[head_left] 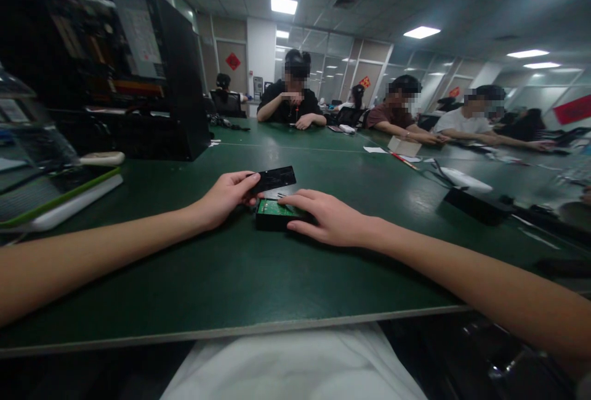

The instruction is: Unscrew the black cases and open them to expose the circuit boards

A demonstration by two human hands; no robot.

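My left hand (229, 197) pinches a thin, flat black cover (277, 179) between thumb and fingers, tilted above the table. Just below it, a shallow black box (272, 223) rests on the green tabletop. Inside the box lies a green circuit board (268, 206), partly covered by my right hand (330, 218). That hand spans the box's right end, its thumb along the near side and its fingers over the board. Thin dark wires or pins (281, 196) stick up by the fingertips; their kind is unclear.
An open computer case (178, 74) stands at the left, near a green-rimmed tray (87, 184). Across the green table (221, 283) sits a person in black (290, 98); more people sit at the right. A black box-like object (478, 205) and a red pencil-like stick (405, 161) lie rightward.
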